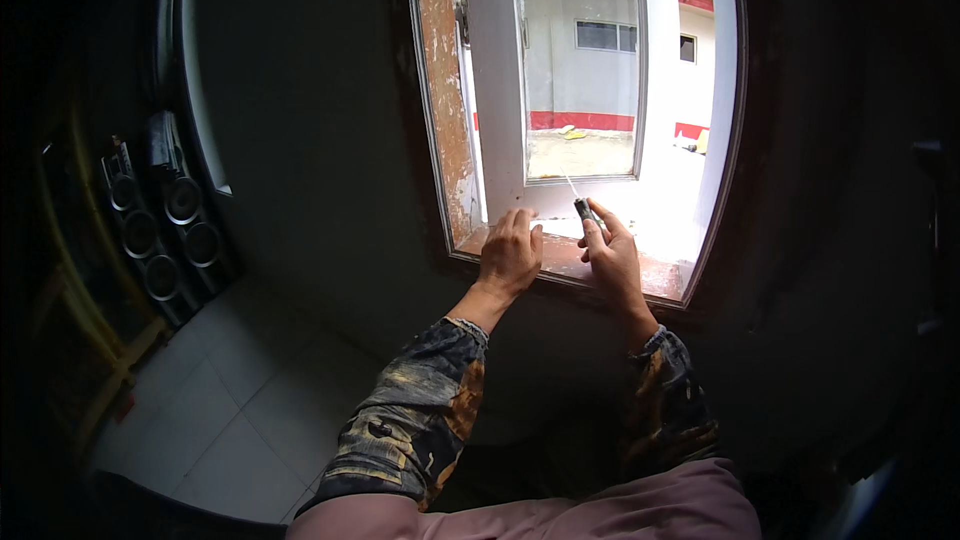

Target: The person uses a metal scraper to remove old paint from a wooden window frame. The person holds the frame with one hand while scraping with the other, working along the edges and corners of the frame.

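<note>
A white-painted casement window sash [504, 120] with a glass pane [581, 82] stands swung outward in front of me. My right hand [613, 244] is closed around the dark handle of a thin tool [583, 211], apparently a screwdriver. Its narrow, bright shaft points up and away, in front of the sash's bottom rail [555, 199]; whether the tip touches anything cannot be made out. My left hand [514, 251] is at the lower left corner of the sash, above the worn reddish sill [566, 255]. Its fingers are bent and its thumb stands apart; their contact with the sash is hidden.
The window frame [442, 90] has peeling brown paint on its left jamb, with a hinge [461, 19] beside it. Tall speakers [184, 202] stand at the left on the tiled floor [240, 420]. Outside is a white building [555, 67] with a red-tiled roof.
</note>
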Demonstrator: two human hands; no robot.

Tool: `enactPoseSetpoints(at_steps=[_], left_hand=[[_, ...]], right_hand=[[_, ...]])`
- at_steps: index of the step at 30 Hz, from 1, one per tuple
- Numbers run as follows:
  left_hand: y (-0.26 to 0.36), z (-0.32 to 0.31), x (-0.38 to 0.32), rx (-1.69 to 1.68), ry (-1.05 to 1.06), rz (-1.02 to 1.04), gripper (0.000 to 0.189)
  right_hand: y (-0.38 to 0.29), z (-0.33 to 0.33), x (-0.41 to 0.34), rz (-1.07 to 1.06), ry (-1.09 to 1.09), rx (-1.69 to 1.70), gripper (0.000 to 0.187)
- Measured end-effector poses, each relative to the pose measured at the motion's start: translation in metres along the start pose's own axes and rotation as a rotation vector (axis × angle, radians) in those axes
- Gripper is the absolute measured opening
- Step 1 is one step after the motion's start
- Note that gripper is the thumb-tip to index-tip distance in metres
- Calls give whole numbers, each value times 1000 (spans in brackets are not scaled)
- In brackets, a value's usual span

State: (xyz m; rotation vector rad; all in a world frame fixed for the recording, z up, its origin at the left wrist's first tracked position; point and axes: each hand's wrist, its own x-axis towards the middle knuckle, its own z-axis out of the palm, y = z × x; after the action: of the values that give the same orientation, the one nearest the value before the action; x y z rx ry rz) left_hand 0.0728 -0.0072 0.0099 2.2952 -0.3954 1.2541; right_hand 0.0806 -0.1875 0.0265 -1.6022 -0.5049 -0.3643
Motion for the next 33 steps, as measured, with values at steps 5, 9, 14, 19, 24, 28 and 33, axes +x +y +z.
enactPoseSetpoints(at_steps=[5,9,14,19,24,28,33], left_hand=[[12,38,1,178,-577,-219,52],[14,63,35,141,-980,-156,51],[22,75,36,204,-827,-168,47],[32,68,31,242,-750,-235,42],[33,70,29,219,-701,-121,39],[40,63,29,211,-716,-123,36],[60,44,25,218,-744,-75,36]], right_hand=[[12,-24,-11,39,5,-88,45],[25,-31,-11,-82,-82,153,44],[35,-34,-7,-33,-21,89,47],[25,-38,-6,23,-88,-51,45],[19,-41,-3,107,-15,-75,45],[29,-46,1,100,-56,-18,44],[43,-55,7,-269,-178,-475,43]])
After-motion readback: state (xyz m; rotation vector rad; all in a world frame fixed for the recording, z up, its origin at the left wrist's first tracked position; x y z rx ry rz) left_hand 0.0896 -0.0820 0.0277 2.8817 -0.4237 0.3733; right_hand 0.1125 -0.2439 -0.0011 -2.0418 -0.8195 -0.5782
